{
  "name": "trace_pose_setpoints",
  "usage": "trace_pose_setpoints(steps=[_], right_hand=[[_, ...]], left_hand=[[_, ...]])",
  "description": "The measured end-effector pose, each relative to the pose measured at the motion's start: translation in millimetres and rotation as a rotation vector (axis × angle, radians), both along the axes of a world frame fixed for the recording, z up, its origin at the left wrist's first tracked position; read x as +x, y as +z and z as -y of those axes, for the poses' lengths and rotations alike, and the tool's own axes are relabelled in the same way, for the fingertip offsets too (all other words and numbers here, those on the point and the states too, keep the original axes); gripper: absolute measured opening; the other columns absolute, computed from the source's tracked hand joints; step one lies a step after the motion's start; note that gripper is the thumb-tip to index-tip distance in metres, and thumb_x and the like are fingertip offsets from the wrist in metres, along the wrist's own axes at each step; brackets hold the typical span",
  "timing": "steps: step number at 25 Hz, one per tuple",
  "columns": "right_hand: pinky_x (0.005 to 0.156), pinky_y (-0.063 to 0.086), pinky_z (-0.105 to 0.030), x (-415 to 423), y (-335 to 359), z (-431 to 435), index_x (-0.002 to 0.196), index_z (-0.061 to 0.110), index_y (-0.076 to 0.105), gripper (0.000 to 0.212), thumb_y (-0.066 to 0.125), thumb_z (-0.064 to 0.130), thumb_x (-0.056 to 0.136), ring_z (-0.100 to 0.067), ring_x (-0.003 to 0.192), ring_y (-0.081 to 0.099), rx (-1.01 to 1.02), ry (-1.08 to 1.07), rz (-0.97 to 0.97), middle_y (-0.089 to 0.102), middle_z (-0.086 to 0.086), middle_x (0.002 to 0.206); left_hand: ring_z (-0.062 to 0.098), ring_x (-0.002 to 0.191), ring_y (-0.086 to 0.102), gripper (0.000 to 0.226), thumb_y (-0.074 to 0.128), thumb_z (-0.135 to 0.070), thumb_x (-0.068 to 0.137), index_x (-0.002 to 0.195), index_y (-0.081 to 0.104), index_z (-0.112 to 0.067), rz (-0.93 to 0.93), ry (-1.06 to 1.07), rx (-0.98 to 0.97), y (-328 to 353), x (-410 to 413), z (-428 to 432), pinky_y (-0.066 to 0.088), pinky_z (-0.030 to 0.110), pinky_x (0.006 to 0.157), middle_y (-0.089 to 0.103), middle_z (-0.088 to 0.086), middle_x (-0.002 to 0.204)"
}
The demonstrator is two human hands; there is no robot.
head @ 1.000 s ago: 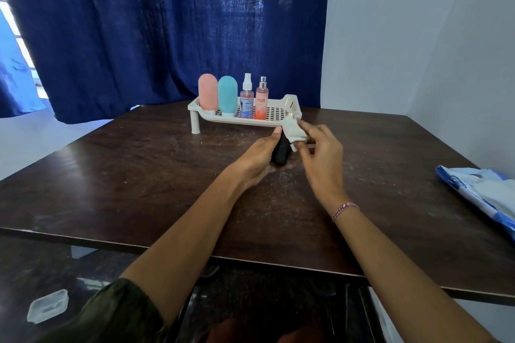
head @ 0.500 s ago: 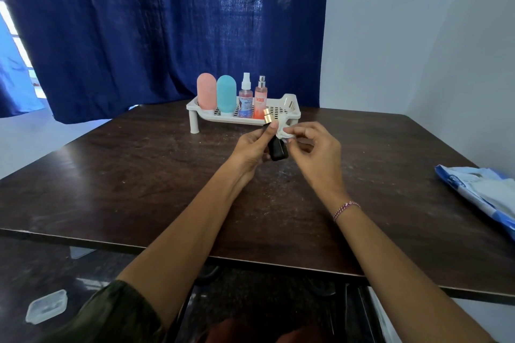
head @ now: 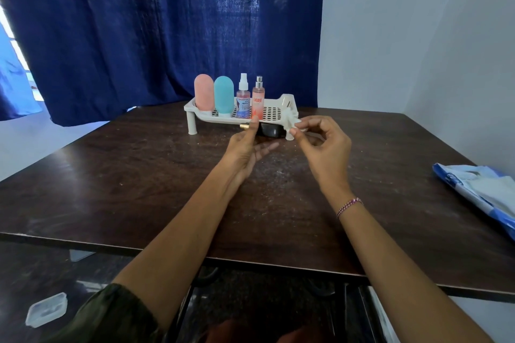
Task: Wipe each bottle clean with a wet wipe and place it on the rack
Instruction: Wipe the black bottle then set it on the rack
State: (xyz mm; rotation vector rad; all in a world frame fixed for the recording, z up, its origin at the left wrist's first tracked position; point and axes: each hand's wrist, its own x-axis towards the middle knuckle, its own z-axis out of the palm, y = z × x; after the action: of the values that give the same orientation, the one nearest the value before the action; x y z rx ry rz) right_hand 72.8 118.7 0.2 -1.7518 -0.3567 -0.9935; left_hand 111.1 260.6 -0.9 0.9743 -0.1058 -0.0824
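Head view: the black bottle (head: 271, 131) lies sideways, gripped by the left hand (head: 245, 150), in front of the rack (head: 274, 112); the right hand (head: 323, 145) pinches the wet wipe (head: 296, 123) at its base; wiping seems unfinished; next, stand it upright on the rack.

Glossy black bottle (head: 271, 130); perforated white plastic rack (head: 271, 112).

left hand (head: 245, 147) gripping, right hand (head: 326, 147) pinching

A dark wooden table (head: 139, 189) is set before a navy curtain (head: 153, 22); pale walls (head: 418, 36) are seen at right.
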Motion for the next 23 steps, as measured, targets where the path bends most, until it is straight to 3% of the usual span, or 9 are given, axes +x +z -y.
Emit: trace_pose_setpoints(steps=[5, 11, 16, 23], right_hand=[[0.082, 0.054, -0.021, -3.3, -1.2, -2.0, 0.097, 0.013, 0.065, 0.021, 0.071, 0.007, 0.078, -0.008, 0.101, 0.062, -0.058, 0.033, -0.003, 0.067, -0.001, 0.104], [0.084, 0.054, -0.024, -7.8, -3.0, -4.6, 0.086, 0.010, 0.064, 0.013, 0.071, 0.004, 0.076, -0.011, 0.101, 0.063, -0.215, 0.090, 0.046, 0.069, -0.004, 0.096], [0.083, 0.054, -0.022, -8.4, -1.5, -4.8, 0.085, 0.010, 0.063, 0.015, 0.070, 0.001, 0.076, -0.011, 0.097, 0.064, -0.204, 0.068, 0.002, 0.068, -0.001, 0.094], [0.082, 0.054, -0.026, -9.3, -1.9, -4.7, 0.082, 0.009, 0.061, 0.016, 0.070, -0.002, 0.074, -0.012, 0.092, 0.061, -0.336, 0.045, 0.105, 0.065, -0.004, 0.092]], left_hand=[[0.019, 0.075, 0.071, 0.032, 0.043, -0.032, 0.097, 0.106, 0.055, -0.003, -0.041, -0.104, -0.095, 3.2, -4.5, 0.2, 0.057, 0.023, 0.057, 0.066, 0.016, 0.101], [0.021, 0.086, 0.066, 0.040, 0.036, -0.033, 0.100, 0.121, 0.050, -0.002, -0.106, -0.128, -0.091, 4.9, -6.5, 1.5, 0.059, 0.027, 0.060, 0.065, 0.015, 0.105], [0.019, 0.067, 0.070, 0.045, 0.029, -0.035, 0.102, 0.126, 0.047, -0.002, -0.119, -0.155, -0.064, 4.4, -7.5, -0.1, 0.056, 0.026, 0.051, 0.064, 0.015, 0.100], [0.019, 0.074, 0.063, 0.038, 0.028, -0.035, 0.102, 0.111, 0.052, -0.007, -0.095, -0.141, -0.033, 4.3, -9.8, 3.3, 0.054, 0.025, 0.052, 0.064, 0.012, 0.096]])
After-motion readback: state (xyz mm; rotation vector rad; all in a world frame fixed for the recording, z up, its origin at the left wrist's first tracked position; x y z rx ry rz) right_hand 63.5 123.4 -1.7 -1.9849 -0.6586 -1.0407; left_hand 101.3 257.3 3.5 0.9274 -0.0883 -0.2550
